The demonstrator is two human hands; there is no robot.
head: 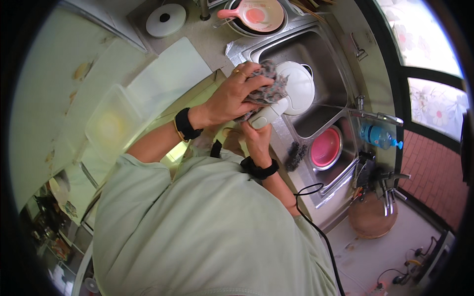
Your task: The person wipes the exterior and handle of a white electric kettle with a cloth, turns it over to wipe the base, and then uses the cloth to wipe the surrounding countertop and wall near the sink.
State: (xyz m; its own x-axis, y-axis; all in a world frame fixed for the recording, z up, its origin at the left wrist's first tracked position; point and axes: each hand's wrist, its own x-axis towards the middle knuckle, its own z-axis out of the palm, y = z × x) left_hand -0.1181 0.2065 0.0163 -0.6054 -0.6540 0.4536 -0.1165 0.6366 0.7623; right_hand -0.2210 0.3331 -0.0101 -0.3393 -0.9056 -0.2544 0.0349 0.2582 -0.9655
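My left hand (231, 92) grips a crumpled, patterned grey cloth (268, 87) and presses it near the base of a thick white handle (269, 114). That handle belongs to a round white pan (297, 88), which hangs over the near edge of the larger sink basin (329, 63). From below, my right hand (257, 140) is closed around the handle's end, its fingers partly hidden behind it. Part of the pan's near side is covered by the cloth.
In the smaller basin sits a pink bowl (326, 147). Dark scouring mesh (295, 156) lies on the sink's near rim. A pink-handled pan (261, 15) rests on stacked cookware. Beyond the faucet (385, 117) are a blue bottle (376, 136), knives (387, 192) and a round wooden board (372, 218).
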